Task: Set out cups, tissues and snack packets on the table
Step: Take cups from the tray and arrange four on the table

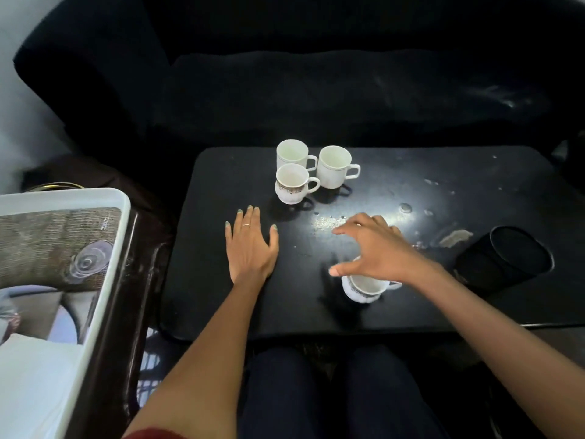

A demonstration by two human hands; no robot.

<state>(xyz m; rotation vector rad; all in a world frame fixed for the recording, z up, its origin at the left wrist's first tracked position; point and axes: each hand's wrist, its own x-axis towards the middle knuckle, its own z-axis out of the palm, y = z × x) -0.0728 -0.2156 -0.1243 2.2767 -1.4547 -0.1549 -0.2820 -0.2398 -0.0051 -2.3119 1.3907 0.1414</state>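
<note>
Three white cups stand grouped at the far middle of the black table [380,312]: a plain cup [292,153], another plain cup [334,166] to its right, and a patterned cup [292,183] in front of them. A fourth patterned cup [364,288] stands upright near the front edge. My right hand [376,245] hovers just above it with fingers spread, not gripping it. Left of that, my left hand [250,242] lies flat on the table, fingers straight. White tissues [34,359] lie in a tray at the lower left.
A white plastic tray [104,248] sits on a dark side table at the left. A black mesh holder [506,261] lies on its side at the table's right. A dark sofa [316,74] runs behind the table. My knees are under the front edge.
</note>
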